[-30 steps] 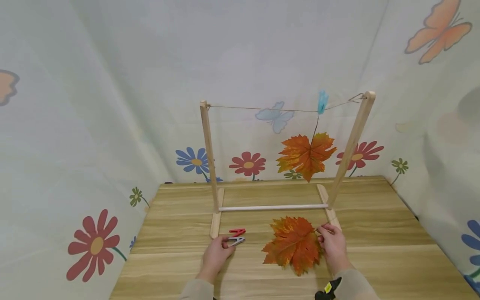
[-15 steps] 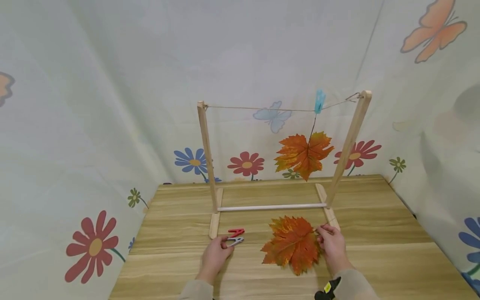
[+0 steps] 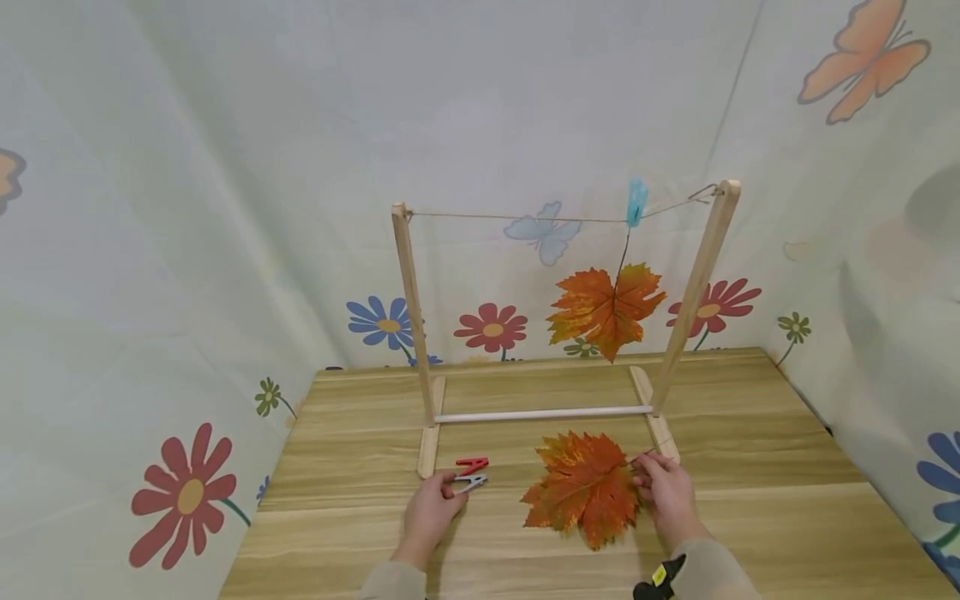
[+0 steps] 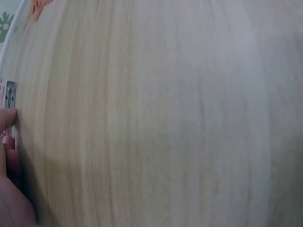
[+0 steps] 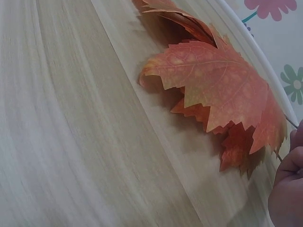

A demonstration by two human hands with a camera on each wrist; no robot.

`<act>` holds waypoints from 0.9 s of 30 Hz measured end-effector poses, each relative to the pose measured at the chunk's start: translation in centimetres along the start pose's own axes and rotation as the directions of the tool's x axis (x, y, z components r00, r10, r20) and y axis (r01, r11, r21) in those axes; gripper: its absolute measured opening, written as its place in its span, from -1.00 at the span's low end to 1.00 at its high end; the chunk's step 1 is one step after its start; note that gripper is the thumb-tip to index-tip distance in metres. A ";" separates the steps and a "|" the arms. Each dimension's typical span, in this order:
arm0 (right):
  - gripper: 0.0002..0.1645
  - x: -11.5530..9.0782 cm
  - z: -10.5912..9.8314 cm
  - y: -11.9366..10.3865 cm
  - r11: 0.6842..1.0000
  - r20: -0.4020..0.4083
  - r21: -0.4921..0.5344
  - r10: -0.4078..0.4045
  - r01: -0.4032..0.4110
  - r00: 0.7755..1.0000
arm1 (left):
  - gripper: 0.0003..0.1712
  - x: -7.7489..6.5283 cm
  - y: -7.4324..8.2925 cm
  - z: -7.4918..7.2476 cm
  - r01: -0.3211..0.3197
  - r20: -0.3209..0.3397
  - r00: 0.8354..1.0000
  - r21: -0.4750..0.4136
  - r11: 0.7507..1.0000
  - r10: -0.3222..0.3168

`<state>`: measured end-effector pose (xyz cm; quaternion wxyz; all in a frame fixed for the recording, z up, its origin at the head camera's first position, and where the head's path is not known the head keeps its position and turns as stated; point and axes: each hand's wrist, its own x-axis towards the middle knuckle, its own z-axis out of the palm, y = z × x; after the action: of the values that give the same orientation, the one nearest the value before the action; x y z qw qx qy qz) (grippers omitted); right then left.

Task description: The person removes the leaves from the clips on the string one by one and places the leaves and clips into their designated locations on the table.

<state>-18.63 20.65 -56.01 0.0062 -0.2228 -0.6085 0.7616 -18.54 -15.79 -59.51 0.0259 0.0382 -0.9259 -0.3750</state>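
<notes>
My left hand (image 3: 431,514) is low over the table, its thumb and fingertips pinching the handle end of a grey spring clip (image 3: 472,482). Just beyond that lies a red spring clip (image 3: 471,463). To the right, orange-red artificial maple leaves (image 3: 583,490) lie overlapped on the tabletop. Their thin stems (image 5: 280,157) run into the fingers of my right hand (image 3: 667,496), which pinches them at the leaves' right side. In the right wrist view, serrated edges show in more than one layer.
Behind stands a wooden frame (image 3: 691,308) with a string (image 3: 517,217) across its top and a white rod (image 3: 543,414) low down. A blue clothespin (image 3: 637,203) on the string holds another maple leaf (image 3: 609,308). Flower-printed cloth (image 3: 300,167) surrounds the wooden table (image 3: 352,500).
The fingers of my right hand have shifted slightly along the stems, away from the leaves, and more stem shows. My left hand stays at the grey clip. The head view has turned slightly right.
</notes>
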 end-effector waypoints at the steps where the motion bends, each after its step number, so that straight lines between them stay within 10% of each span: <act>1: -0.49 0.0 -0.1 0.0 1.000 0.004 0.006 0.007 -0.007 1.000 | -0.57 0.0 0.0 0.0 -0.003 0.000 1.000 0.000 1.000 0.003; 19: -0.45 -0.3 -1.9 -0.1 0.999 0.001 -0.049 -0.007 0.007 1.000 | -0.49 -0.1 -0.2 0.0 0.015 0.005 1.000 -0.059 0.998 -0.014; 27: -0.41 -0.1 -3.1 -0.5 0.999 -0.005 -0.039 -0.013 0.013 1.000 | -0.34 0.6 0.0 -0.2 0.095 0.009 0.995 -0.344 0.934 -0.098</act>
<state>-17.63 23.61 -56.01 0.0084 -0.2209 -0.6248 0.7488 -19.15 -16.02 -59.34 0.0176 0.0801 -0.8429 -0.5318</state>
